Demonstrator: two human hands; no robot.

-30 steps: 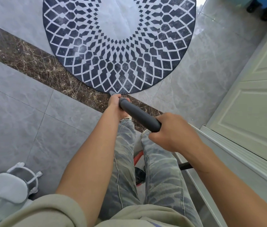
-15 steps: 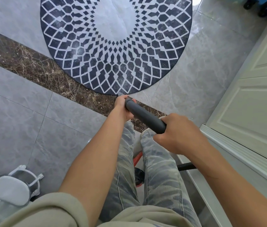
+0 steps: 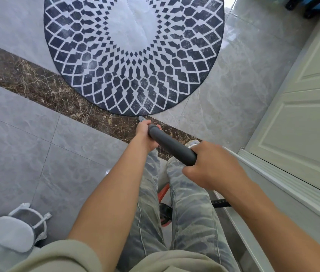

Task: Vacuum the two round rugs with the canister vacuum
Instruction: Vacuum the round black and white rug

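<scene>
One round rug [image 3: 133,55] lies on the grey tile floor [image 3: 18,154] at the far middle of the scene. It is dark with a white diamond pattern and a pale centre, and its near edge overlaps a brown marble strip [image 3: 27,79].

The person holds a dark grey vacuum tube [image 3: 172,146] with both hands, set apart along it. The left hand [image 3: 145,134] grips the far end and the right hand [image 3: 212,165] is wrapped round the near end. The tube slants away to the left, and its small grey tip [image 3: 141,118] sits just at the rug's near rim, over the brown strip. Whether it touches the rug cannot be told.

A black ribbed hose [image 3: 221,203] shows under the right forearm. Between the legs a red and black part of the vacuum body [image 3: 164,212] is visible. A pale panelled door [image 3: 302,114] stands on the right, and a white chair [image 3: 14,232] is at near left.
</scene>
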